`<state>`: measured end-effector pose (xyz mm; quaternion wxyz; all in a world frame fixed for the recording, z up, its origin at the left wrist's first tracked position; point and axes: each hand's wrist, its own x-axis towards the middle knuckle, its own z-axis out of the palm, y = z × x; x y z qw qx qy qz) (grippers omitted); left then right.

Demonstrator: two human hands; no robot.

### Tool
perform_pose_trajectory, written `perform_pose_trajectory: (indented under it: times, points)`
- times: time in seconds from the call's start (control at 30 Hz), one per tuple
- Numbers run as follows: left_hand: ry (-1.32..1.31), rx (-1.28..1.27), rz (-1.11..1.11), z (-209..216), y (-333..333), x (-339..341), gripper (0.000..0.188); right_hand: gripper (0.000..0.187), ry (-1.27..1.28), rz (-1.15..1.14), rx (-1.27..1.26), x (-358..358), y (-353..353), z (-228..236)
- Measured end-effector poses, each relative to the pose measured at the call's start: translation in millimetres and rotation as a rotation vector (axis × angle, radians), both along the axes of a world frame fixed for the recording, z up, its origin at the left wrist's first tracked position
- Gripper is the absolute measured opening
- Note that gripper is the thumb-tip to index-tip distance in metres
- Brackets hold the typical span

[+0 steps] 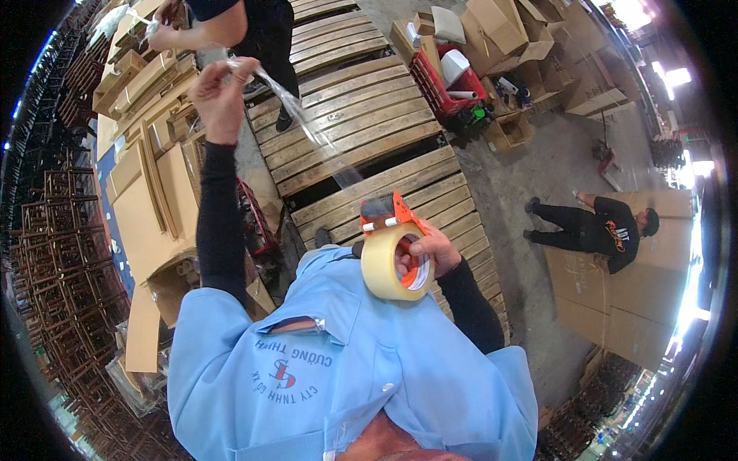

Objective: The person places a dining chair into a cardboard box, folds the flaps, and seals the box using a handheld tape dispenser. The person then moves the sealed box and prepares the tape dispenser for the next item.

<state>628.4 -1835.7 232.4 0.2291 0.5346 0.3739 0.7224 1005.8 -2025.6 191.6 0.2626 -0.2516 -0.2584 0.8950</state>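
Note:
My right hand (437, 252) grips an orange tape dispenser (401, 209) close to my chest. A wide roll of clear, yellowish packing tape (378, 265) is mounted on it, its open side facing me. My left hand (221, 98) is raised well forward and to the left, its fingers pinched on the end of a clear tape strip (296, 109). The strip runs from those fingers back toward the dispenser and blurs out of sight before reaching it.
Wooden pallets (369, 115) form a slatted floor ahead. Cardboard pieces (157, 177) lie stacked at left, near a co-worker's arm (204, 37). A red crate (442, 88) and open boxes (500, 34) stand far right. Another person (615, 230) is beside a large carton (615, 307).

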Motion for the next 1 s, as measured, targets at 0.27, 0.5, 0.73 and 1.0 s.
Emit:
perform_pose_trajectory:
  times: [0.27,0.5,0.73,1.0]
  points:
    - [0.114,-0.028,0.072,7.2,21.1,-37.3,0.013,0.073,-0.612,0.021,0.558,38.6,25.2,31.7]
    - [-0.091,0.085,0.147,12.5,36.8,-63.4,0.015,0.079,-0.810,0.058,0.733,53.4,20.0,78.3]
    - [0.230,0.173,0.298,37.8,8.3,-44.1,0.015,0.059,-1.373,0.261,1.258,28.4,1.9,71.6]
    - [0.897,0.882,0.050,109.5,-81.7,120.1,0.010,0.024,-1.973,0.507,1.377,-63.5,131.6,-31.0]
